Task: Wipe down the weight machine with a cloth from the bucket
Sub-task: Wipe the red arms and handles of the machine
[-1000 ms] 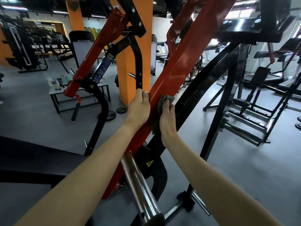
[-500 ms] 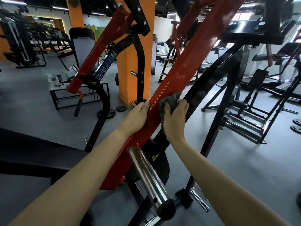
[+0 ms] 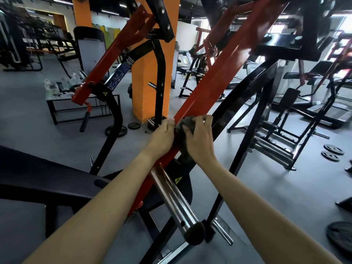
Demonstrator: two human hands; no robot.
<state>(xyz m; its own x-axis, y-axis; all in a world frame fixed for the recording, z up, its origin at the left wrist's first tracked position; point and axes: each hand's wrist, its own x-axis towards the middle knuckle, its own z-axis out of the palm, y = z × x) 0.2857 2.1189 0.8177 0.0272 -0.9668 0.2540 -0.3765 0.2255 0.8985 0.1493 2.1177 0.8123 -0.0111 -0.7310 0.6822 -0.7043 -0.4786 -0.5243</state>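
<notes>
The weight machine's red lever arm (image 3: 215, 82) slants from upper right down to the centre, with a chrome plate sleeve (image 3: 171, 199) jutting toward me below it. My right hand (image 3: 200, 138) presses a dark grey cloth (image 3: 185, 123) against the red arm, fingers curled over the cloth. My left hand (image 3: 162, 136) holds the arm's left edge just beside it, fingers wrapped round the edge. The two hands nearly touch. No bucket is in view.
A second red arm (image 3: 114, 54) with a hanging handle rises at left before an orange pillar (image 3: 148, 77). A black padded seat (image 3: 38, 180) fills the lower left. A low table with bottles (image 3: 55, 96) stands at left. Weight plates (image 3: 332, 152) lie on the grey floor at right.
My right hand with the cloth has slid from the arm's right edge onto its front face, closer to my left hand. The camera has shifted slightly closer and lower.
</notes>
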